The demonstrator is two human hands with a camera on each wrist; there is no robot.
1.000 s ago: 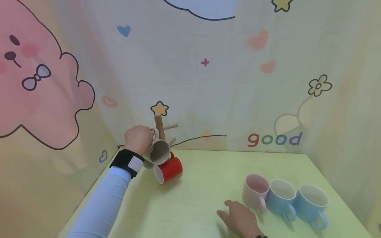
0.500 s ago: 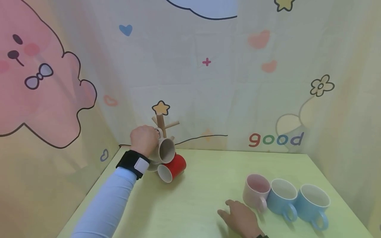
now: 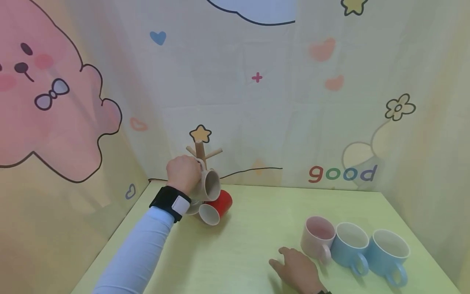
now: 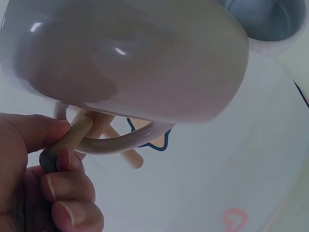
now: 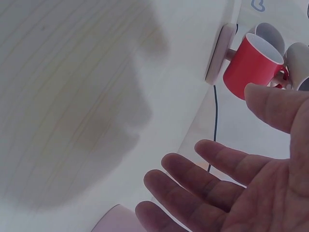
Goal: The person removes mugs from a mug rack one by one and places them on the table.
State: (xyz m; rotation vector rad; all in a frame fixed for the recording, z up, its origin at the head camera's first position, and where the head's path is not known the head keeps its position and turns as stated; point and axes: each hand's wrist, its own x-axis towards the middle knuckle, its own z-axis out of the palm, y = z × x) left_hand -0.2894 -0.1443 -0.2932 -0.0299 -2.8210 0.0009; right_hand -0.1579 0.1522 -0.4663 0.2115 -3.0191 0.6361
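Note:
At the back left stands a wooden mug tree (image 3: 200, 150) with mugs hanging from it. A greyish-beige mug (image 4: 135, 58) hangs by its handle (image 4: 116, 144) on one peg (image 4: 77, 135). My left hand (image 3: 183, 173) pinches that peg's end between thumb and fingers, as the left wrist view shows. Below hangs a red mug (image 3: 225, 202), mouth tilted toward me. Another pale mug (image 3: 193, 208) is partly hidden behind my wrist. My right hand (image 3: 297, 267) is held low over the table with fingers loosely spread, left of a pink mug (image 3: 312, 245), holding nothing.
Two light blue mugs (image 3: 343, 251) (image 3: 380, 257) stand upright in a row right of the pink one, handles toward me. A printed cloth (image 3: 235, 90) covers the walls behind the pale table (image 3: 249, 228). The mug tree's base (image 5: 222, 53) shows in the right wrist view.
The mug tree has turned: its pegs point differently, and the beige and red mugs have swung right with my left hand. The view has shifted slightly; the right hand stays in place.

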